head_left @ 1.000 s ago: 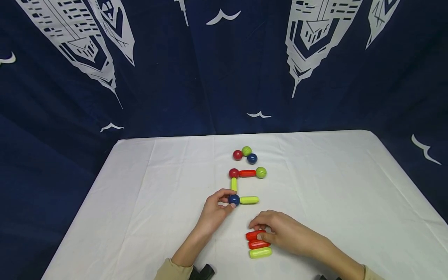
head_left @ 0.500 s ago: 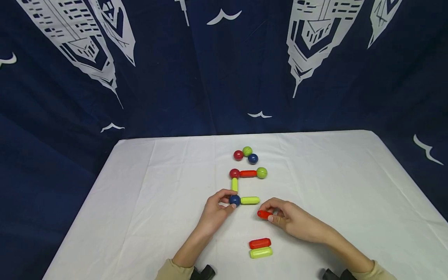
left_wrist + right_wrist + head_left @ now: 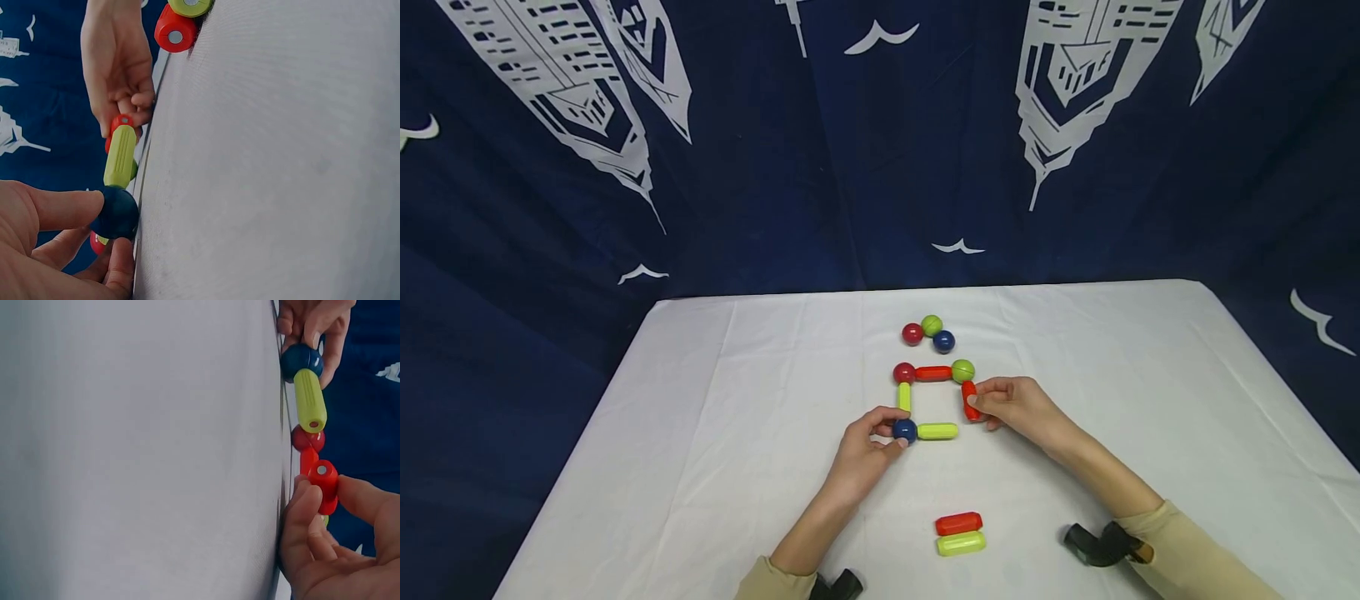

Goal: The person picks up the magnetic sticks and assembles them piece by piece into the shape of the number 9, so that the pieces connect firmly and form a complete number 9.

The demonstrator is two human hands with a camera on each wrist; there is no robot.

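working outward from the near edge, we find a spare lime rod (image 3: pixel 962 544) and a spare red rod (image 3: pixel 958 523) side by side on the surface (image 3: pixel 715 467), both nearer to us than either hand's fingers. beyond them, our left hand (image 3: pixel 862 450) has thumb and fingers clamped on the blue ball (image 3: pixel 905 431); the sideways lime rod (image 3: pixel 937 431) runs rightward from it, and the upright lime rod (image 3: pixel 905 400) leads away from those fingertips. our right hand (image 3: pixel 1018 410) pinches the carried red rod (image 3: pixel 967 394): half a second ago it was well short of the green ball (image 3: pixel 963 371), and now its far end seems to meet that ball, just past the right fingers. we judge that this gives the outline a fourth side, though the carried rod's near end and the sideways rod's free end stand apart, with no ball between. farther than both sets of fingers, the red ball (image 3: pixel 904 372) and the joined red rod (image 3: pixel 933 373) form the far side; beyond lie a loose blue ball (image 3: pixel 943 342), a loose red ball (image 3: pixel 912 334) and a loose green ball (image 3: pixel 932 325).
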